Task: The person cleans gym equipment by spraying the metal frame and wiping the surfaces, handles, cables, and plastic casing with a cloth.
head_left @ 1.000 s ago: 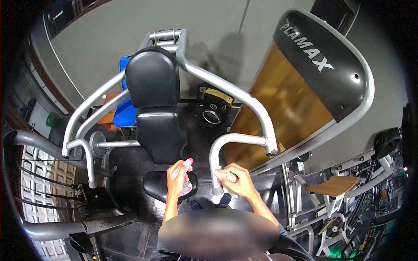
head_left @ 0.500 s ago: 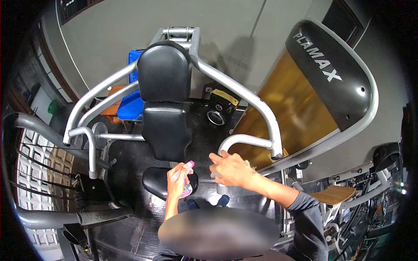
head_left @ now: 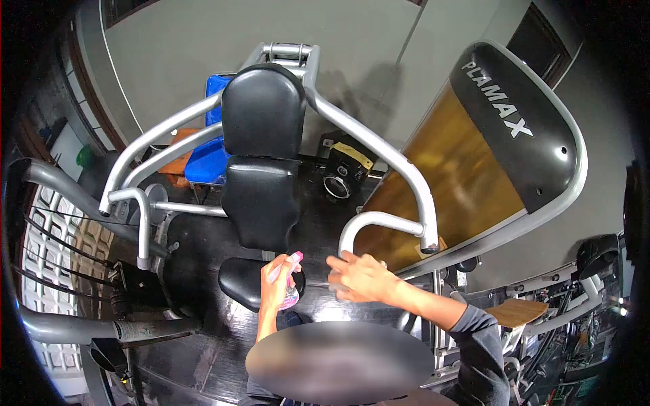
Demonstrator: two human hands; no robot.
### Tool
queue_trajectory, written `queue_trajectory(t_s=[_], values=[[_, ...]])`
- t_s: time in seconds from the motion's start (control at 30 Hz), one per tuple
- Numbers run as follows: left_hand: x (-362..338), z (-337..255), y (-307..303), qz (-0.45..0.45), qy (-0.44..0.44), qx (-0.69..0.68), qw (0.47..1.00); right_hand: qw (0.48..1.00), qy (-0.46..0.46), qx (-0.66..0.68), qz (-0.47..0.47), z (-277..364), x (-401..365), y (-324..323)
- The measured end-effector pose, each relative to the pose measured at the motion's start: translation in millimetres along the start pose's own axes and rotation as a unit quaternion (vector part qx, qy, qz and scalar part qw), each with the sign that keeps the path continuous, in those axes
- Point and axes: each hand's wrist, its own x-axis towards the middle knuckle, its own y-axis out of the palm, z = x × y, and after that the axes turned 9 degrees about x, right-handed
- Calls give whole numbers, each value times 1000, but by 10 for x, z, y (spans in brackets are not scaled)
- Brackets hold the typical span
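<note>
My left hand (head_left: 273, 283) grips a spray bottle (head_left: 292, 298) with a pink nozzle and clear, pink-tinted body, held over the black seat pad (head_left: 238, 281). Beside it, my right hand (head_left: 360, 277) has its fingers curled round the down-turned grip of the silver machine handle (head_left: 380, 218). That hand covers most of the grip, and a bit of something pale shows by its wrist. Behind my hands rises the machine's black padded backrest (head_left: 263, 111).
The gold and black weight-stack cover (head_left: 467, 155) stands on the right. The other silver handle (head_left: 143, 230) is at left. A blue chair (head_left: 206, 161) and a black speaker box (head_left: 344, 169) sit behind. A dark grey machine frame (head_left: 68, 330) borders the left.
My view has shifted slightly. My right hand has slid a little down along the handle's grip, hiding its lower end. The spray bottle stays in my left hand.
</note>
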Motion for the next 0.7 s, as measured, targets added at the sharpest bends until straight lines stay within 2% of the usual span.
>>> queue_trajectory(t_s=[0.03, 0.1, 0.23, 0.27, 0.33, 0.4, 0.43, 0.5, 0.53, 0.57, 0.6, 0.67, 0.7], values=[[0, -11, 20, -1, 3, 1, 1000, 1000, 0, 1, -1, -45, -68, -2], [-18, -19, 55, -3, 4, 6, 1000, 995, 2, 72, -71, -102, -186, -98], [-70, -92, 175, 12, -4, 20, 1000, 950, 129, 125, -256, -249, -258, -66], [-88, -124, 210, 14, -14, 33, 999, 949, 128, 128, -259, -234, -254, 44], [-141, -83, 264, 18, 0, 35, 999, 884, 144, 246, -370, -160, -269, 324], [-226, -90, 337, -5, 73, 109, 991, 885, 105, 338, -301, -78, -435, 459], [-264, -91, 362, 0, 49, 93, 994, 884, 90, 361, -284, -68, -524, 571], [-337, -118, 393, 7, 60, 120, 991, 880, 72, 385, -267, -94, -592, 691], [-383, -132, 414, 16, 71, 142, 987, 874, 92, 386, -280, -102, -599, 694], [-384, -68, 444, 5, 138, 190, 972, 867, 111, 386, -294, -119, -589, 702], [-411, -64, 477, 6, 138, 194, 971, 841, 103, 370, -381, -145, -487, 756], [-475, -69, 535, 20, 141, 213, 967, 754, 126, 445, -466, -180, -291, 772], [-493, -62, 547, 22, 137, 227, 964, 752, 123, 448, -467, -176, -256, 810]])
